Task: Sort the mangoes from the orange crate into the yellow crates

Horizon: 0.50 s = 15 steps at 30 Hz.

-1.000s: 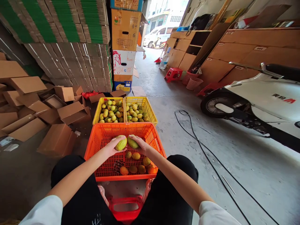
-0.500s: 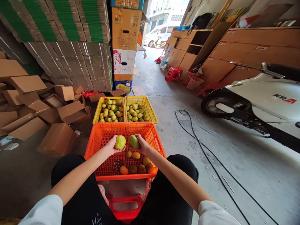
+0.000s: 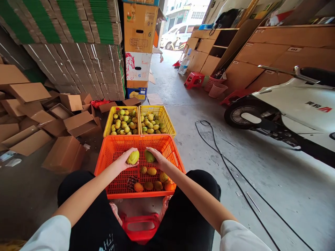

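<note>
My left hand (image 3: pixel 127 159) is closed around a rounded yellow-green fruit (image 3: pixel 133 157). A greener fruit (image 3: pixel 149 156) sits in my right hand (image 3: pixel 157 158), with the fingers over its top and side. Both hands are above an orange plastic crate (image 3: pixel 104 157), a small gap between the two fruits. Lower in that crate lie several orange and brownish fruits (image 3: pixel 152 171), along with a crumpled clear plastic piece (image 3: pixel 132 182). The exact kind of fruit I cannot tell.
Beyond the orange crate stand two yellow crates (image 3: pixel 171 122) of yellow-green fruit. Loose cardboard boxes (image 3: pixel 62 153) lie at the left, near stacked flat cartons (image 3: pixel 70 69). A black cable (image 3: pixel 220 153) and a white scooter (image 3: pixel 295 101) are to the right. A red stool (image 3: pixel 141 230) is below me.
Both hands have turned slightly, so the fingers now cover more of each fruit's top. The fruits remain held above the crate. The camera view has shifted a little.
</note>
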Tool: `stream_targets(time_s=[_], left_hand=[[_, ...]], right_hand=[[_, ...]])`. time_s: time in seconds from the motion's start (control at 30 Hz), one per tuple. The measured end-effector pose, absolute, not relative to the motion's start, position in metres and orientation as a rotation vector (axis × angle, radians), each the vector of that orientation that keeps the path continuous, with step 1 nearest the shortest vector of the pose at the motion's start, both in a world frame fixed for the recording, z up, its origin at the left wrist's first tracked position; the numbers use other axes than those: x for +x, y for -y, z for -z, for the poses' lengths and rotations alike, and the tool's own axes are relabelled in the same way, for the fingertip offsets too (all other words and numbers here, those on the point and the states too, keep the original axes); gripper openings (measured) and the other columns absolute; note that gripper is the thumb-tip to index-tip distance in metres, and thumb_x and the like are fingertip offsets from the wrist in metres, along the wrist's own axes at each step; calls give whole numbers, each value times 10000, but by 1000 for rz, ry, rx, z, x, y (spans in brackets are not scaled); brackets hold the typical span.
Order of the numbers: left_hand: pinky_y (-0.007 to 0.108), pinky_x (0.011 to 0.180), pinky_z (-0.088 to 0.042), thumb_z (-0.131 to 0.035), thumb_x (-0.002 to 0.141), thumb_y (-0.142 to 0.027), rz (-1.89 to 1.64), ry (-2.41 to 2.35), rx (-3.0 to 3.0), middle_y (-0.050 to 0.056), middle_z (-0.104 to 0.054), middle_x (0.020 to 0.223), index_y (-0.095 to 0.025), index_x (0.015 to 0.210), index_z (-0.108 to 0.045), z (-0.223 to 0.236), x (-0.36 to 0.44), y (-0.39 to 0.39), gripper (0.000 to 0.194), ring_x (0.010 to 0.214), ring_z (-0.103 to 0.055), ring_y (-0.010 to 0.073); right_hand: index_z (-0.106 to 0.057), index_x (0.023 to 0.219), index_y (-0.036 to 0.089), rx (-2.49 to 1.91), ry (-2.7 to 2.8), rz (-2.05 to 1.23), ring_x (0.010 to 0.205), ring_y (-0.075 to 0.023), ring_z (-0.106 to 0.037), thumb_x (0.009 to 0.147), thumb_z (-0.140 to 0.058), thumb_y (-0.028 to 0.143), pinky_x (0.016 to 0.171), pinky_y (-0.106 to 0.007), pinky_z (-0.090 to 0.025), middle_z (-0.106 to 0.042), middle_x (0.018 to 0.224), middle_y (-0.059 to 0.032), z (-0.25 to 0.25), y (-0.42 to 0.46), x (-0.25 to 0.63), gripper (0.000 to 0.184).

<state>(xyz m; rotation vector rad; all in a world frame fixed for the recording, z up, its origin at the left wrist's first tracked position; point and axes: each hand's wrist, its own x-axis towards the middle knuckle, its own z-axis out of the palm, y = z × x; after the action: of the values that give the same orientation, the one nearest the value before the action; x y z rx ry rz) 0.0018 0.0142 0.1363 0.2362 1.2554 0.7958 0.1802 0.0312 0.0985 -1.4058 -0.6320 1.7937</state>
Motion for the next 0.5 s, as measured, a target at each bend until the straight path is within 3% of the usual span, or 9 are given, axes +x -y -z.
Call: stream_targets(time_s=[0.23,0.5], left_hand=[[365,675,-617,-752,796,-259,-886,-1273,188,88,-694,811,-141,938,-642,-130,3,-17,215,671,-669,188],[306,524,-578,-544,934,-399,-729,-1290,103,122,-687,718,-109,945,-639,-128,1,-19,306,604,-688,225]], right_hand=[[-563,807,229,-1381,428,-1894,660,-161,-603,739,-661,308,579,-273,-523,-610,705,3,-98,-35,181,143],[-521,822,243,-1407,431,-1810,751,-206,-643,790,-600,417,596,-331,-563,-634,801,-44,-92,-37,187,194]])
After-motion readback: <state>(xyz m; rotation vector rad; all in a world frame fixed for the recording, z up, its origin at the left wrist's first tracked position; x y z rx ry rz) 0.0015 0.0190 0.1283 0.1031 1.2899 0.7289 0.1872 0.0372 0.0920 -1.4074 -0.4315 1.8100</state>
